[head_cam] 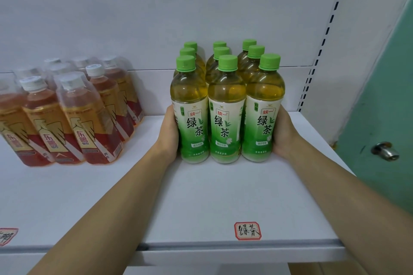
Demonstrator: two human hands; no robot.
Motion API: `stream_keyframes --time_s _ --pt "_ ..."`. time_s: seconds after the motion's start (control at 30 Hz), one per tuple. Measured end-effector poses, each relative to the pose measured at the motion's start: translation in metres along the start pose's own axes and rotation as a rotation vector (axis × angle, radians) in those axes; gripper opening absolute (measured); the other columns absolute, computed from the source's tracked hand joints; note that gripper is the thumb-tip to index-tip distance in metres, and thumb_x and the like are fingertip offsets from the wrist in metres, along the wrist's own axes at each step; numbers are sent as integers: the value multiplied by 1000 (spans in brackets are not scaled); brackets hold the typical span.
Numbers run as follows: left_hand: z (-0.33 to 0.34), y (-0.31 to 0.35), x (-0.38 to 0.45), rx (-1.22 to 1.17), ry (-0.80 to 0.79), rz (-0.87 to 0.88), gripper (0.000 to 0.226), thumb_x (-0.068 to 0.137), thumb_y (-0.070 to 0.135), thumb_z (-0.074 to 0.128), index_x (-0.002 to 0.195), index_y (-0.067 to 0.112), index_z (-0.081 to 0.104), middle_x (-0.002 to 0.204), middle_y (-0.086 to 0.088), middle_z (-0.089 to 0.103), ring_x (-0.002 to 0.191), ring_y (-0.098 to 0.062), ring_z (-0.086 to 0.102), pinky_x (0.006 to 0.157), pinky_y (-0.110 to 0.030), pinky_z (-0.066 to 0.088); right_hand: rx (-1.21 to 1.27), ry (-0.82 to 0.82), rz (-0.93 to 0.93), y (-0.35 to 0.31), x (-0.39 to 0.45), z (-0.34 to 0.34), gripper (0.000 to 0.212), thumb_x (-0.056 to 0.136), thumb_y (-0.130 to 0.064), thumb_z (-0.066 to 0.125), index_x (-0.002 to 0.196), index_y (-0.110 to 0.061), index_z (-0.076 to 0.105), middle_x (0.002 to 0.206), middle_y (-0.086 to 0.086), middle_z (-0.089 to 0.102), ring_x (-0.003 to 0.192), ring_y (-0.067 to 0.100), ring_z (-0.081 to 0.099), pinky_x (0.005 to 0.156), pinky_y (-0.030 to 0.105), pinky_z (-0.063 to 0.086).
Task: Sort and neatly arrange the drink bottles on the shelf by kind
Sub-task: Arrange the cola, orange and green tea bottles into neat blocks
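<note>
Between the two hands stands a tight block of green tea bottles (226,105), three rows deep, upright on the white shelf (201,203). The left hand (170,134) presses flat against the block's left flank, the right hand (282,133) cups its right flank, fingers out of sight behind. Full of liquid, the block looks heavy; the smooth plastic and glossy labels could slip, so squeezing low at the labelled waists seems wisest. Well off beyond the left hand sits a group of amber bottles (73,114) with white caps and red-gold labels. A handwritten tag (247,231) marks the shelf edge nearer than the hands.
</note>
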State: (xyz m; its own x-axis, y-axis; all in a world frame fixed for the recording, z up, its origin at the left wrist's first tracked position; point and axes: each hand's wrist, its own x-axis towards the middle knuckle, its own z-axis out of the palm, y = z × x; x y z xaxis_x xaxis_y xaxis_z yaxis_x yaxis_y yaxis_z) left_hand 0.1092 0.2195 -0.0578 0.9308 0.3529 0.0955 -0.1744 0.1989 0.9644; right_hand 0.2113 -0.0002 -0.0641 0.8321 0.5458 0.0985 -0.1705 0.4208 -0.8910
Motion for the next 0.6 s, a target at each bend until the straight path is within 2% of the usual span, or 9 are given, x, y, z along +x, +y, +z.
stream_keyframes --time_s 0.17,0.43,0.6 --pt "1 -1 0 -2 -11 6 60 104 46 27 86 33 83 106 -6 79 101 -24 76 86 -38 58 18 17 -22 1 -1 3 52 99 -49 37 88 -23 81 97 7 78 89 25 74 80 38 61" --pt "-1 1 0 -77 -35 9 62 103 47 28 81 28 84 93 -6 80 84 -22 77 68 -33 62 32 82 -49 3 0 12 60 103 -50 31 81 -24 81 91 5 79 81 22 76 69 32 60" --pt "1 0 0 -70 -73 15 65 103 45 26 77 27 83 87 -5 80 78 -21 77 66 -32 62 1 74 -53 3 0 10 57 102 -47 33 81 -23 81 90 7 77 82 25 74 75 36 61"
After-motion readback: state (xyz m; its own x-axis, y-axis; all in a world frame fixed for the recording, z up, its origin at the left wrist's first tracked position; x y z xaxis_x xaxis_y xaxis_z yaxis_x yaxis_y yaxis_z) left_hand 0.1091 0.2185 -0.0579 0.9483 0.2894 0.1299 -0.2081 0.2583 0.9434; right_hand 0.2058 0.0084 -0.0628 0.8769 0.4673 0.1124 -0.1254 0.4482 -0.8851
